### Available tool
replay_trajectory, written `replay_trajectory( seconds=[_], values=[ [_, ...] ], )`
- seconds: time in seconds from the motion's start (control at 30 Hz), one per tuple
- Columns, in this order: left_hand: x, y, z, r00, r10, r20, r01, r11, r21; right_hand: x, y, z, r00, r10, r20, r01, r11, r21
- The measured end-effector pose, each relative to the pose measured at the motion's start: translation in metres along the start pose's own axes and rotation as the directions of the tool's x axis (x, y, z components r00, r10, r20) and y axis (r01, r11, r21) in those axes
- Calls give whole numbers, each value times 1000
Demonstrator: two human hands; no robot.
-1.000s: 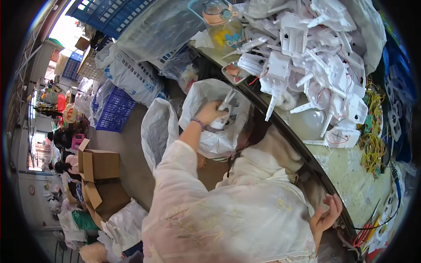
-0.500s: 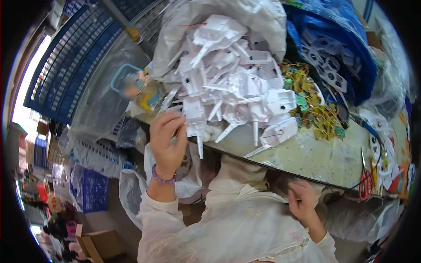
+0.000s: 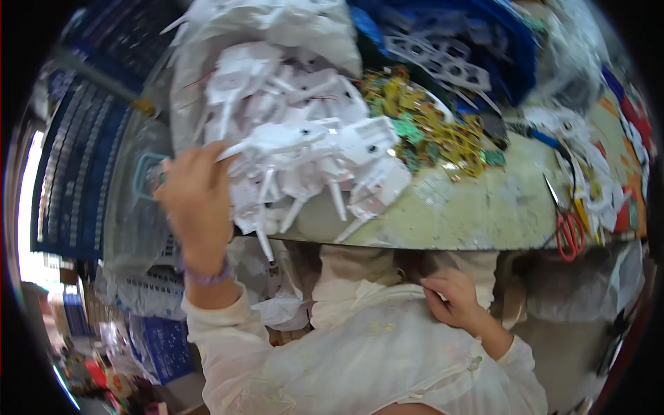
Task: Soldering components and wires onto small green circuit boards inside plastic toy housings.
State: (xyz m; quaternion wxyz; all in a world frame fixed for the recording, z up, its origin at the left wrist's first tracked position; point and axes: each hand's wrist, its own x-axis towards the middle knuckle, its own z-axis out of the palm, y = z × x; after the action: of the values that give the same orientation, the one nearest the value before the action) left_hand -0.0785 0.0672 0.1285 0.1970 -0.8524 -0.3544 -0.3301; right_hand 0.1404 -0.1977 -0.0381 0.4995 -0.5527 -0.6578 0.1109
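Observation:
A heap of white plastic housings (image 3: 304, 166) with narrow spouts spills from a pale sack onto the table. At the heap's left side my left hand (image 3: 197, 200), somewhat blurred, has its fingers closed on the narrow tip of a white plastic housing (image 3: 287, 138) lying across the top. Thin red wires show among the parts. My right hand (image 3: 453, 297) rests low over my lap, below the table edge. Its fingers are loosely curled with the thumb apart, and nothing shows between them.
Right of the heap lie yellow wires with small green boards (image 3: 436, 131). Behind them a blue bag (image 3: 512, 48) holds white frames. Red-handled scissors (image 3: 568, 232) lie at the table's right. Blue crates (image 3: 76, 166) stand at the left, and the table's edge (image 3: 443, 247) runs before me.
The view has swung, so the table sits farther left. My left hand has moved up along the heap to a housing's tip, its fingers closing. My right hand stays near my lap.

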Motion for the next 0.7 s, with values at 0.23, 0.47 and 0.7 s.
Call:
replay_trajectory(
  seconds=[0.23,0.47,0.7],
  values=[
    [26,22,-3,660,386,644,308,643,-701,38,-2,-2,896,-130,-424,75,987,-145],
    [55,99,102,488,559,671,167,694,-700,42,7,-3,959,276,-65,-280,957,-74],
    [-9,171,63,621,486,615,18,775,-631,52,9,-21,946,313,-85,-321,870,-373]
  ],
)
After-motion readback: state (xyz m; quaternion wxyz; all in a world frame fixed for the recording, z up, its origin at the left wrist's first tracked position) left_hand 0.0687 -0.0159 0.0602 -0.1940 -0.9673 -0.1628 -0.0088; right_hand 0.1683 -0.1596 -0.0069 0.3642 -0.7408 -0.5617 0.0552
